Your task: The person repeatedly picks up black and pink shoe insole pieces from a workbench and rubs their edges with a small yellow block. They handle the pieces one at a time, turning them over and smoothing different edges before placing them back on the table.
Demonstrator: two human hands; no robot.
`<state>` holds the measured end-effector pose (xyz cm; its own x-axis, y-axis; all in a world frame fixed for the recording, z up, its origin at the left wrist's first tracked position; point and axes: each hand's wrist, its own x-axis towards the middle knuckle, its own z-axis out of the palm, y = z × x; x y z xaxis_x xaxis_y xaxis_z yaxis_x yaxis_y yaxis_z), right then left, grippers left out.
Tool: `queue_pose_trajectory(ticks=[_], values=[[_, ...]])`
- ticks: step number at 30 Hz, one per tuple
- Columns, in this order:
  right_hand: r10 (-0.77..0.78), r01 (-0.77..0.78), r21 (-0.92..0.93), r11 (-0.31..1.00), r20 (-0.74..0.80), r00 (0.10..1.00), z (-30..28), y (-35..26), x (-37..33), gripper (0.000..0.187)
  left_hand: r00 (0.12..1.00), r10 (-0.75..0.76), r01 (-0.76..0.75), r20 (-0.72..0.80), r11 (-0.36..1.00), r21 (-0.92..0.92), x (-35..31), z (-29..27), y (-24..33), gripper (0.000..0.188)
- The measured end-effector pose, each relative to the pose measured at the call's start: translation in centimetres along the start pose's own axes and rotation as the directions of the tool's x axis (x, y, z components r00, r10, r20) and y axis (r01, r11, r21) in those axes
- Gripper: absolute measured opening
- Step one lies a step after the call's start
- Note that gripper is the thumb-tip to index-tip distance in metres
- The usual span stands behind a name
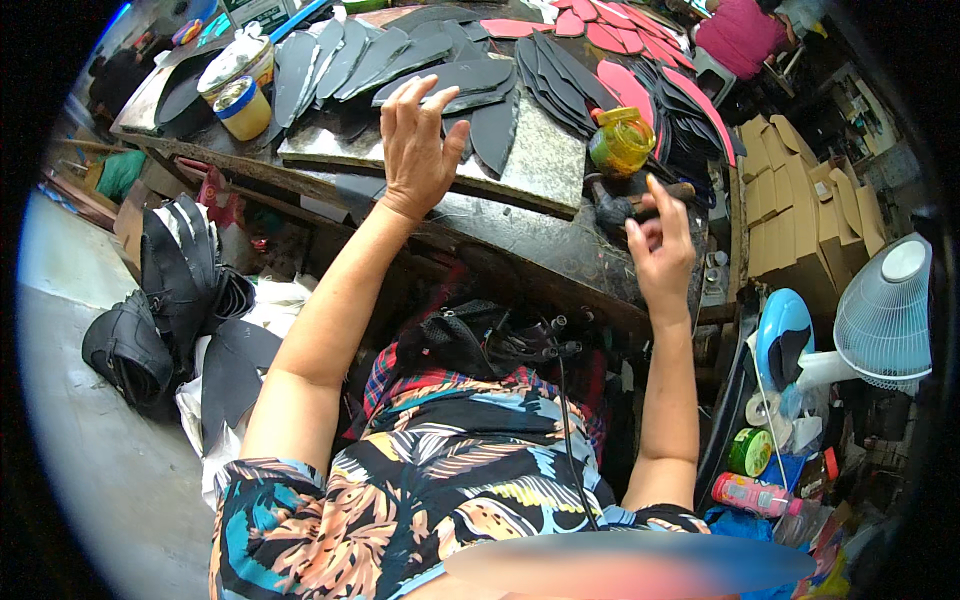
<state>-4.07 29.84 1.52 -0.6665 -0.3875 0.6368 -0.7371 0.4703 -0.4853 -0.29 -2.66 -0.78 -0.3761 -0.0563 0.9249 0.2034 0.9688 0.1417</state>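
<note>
My left hand [422, 145] is open over a pale stone slab [545, 160], its fingers spread. Its fingertips are at the edge of a black sole-shaped piece [470, 76]; whether they touch it I cannot tell. Another black piece [494, 130] lies on the slab with its tip toward me. My right hand [664, 245] is at the bench's front right, thumb and index finger apart, other fingers curled, nothing visible between them. Just beyond it lies a dark-headed hammer [612, 208], partly hidden by the hand. A yellow glass jar [622, 145] stands behind the hammer.
Black pieces [345, 60] fan out at the back left, red ones [610, 38] behind. Tubs [243, 108] stand at the bench's left. Cardboard pieces [800, 200] and a fan [885, 310] are on the right; black bundles [180, 290] lie left. Another person [742, 40] sits at the far right.
</note>
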Motion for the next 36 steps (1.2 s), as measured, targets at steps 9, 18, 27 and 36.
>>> queue_pose_trajectory(ticks=[9,18,27,36], values=[[0.1,0.184,-0.604,0.776,0.405,0.909,-1.8,0.7,11.5,0.057,0.999,-0.031,0.031,0.005,0.999,0.031,-0.3,0.5,-0.3,0.037],[0.389,0.283,-0.705,0.65,0.629,0.673,0.9,0.9,15.0,0.074,0.995,-0.079,0.08,-0.054,0.997,0.012,-0.1,0.1,-0.4,0.032],[0.212,0.171,-0.645,0.745,0.471,0.856,-4.2,-1.8,13.9,0.057,0.993,-0.113,0.113,-0.042,0.994,0.009,-0.1,0.4,-0.1,0.029],[-0.335,0.373,-0.174,0.911,0.214,0.918,-7.8,-6.4,15.5,0.034,0.994,-0.104,0.104,-0.038,0.994,0.019,-0.1,0.5,0.0,0.029]])
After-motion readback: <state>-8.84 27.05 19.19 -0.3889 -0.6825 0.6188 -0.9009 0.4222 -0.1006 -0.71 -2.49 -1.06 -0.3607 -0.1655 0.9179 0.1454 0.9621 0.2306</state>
